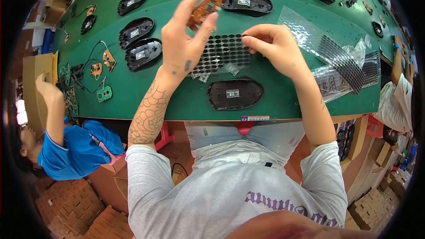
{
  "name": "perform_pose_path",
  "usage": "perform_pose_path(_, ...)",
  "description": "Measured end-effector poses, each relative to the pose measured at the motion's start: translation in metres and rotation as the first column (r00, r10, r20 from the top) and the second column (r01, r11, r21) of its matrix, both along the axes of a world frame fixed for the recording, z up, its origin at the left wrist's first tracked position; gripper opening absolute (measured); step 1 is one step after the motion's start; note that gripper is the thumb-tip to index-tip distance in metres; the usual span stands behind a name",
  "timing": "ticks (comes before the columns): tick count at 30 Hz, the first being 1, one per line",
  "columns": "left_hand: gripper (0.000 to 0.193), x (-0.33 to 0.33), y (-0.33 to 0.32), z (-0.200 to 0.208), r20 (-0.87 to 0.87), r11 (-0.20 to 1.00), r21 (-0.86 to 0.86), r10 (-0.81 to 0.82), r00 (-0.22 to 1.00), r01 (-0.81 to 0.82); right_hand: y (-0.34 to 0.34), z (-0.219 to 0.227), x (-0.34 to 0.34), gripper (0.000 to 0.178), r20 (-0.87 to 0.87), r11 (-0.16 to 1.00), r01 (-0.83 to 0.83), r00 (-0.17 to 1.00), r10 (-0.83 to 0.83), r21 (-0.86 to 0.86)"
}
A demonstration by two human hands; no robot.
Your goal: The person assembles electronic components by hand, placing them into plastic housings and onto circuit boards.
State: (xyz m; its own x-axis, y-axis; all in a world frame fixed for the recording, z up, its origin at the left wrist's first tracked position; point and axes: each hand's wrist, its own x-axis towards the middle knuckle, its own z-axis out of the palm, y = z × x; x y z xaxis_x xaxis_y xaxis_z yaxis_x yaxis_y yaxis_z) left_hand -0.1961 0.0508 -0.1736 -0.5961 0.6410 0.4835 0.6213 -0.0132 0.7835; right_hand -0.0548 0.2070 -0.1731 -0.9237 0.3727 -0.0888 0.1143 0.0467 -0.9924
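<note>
one green table (186,104); left hand (179,46) clamps brown board (206,8), right hand (275,46) pinches dot sheet (218,52); cartons (71,201) nearby.

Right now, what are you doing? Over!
Left hand: holding brown circuit board. Right hand: at dotted sheet, grip unclear. Clear plastic piece at sheet's edge.

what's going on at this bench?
Someone is working with bare hands at a green table. Their left hand holds up an orange-brown circuit board; their right hand's fingertips are at the right edge of a sheet of round black dots. Can't tell whether they grip a dot. A black, oval plastic shell lies nearest the person.
</note>
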Motion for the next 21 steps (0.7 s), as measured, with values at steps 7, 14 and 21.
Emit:
perform_pose_path(7,0.044,0.011,0.013,-0.002,0.036,0.997,0.019,-0.078,0.996,0.077,0.018,0.01,0.013,0.011,0.232,0.793,-0.033,0.963,-0.138,0.608)
perform_pose_path(14,0.043,0.022,0.025,-0.013,0.094,0.948,-0.221,-0.215,0.972,0.231,0.054,0.0,0.016,0.009,-0.024,0.604,-0.153,0.961,0.275,0.782)
perform_pose_path(21,0.042,0.017,0.025,-0.027,0.237,0.951,-0.174,-0.212,0.948,0.256,0.082,0.006,-0.004,0.007,0.098,0.484,-0.397,0.841,0.532,0.78)
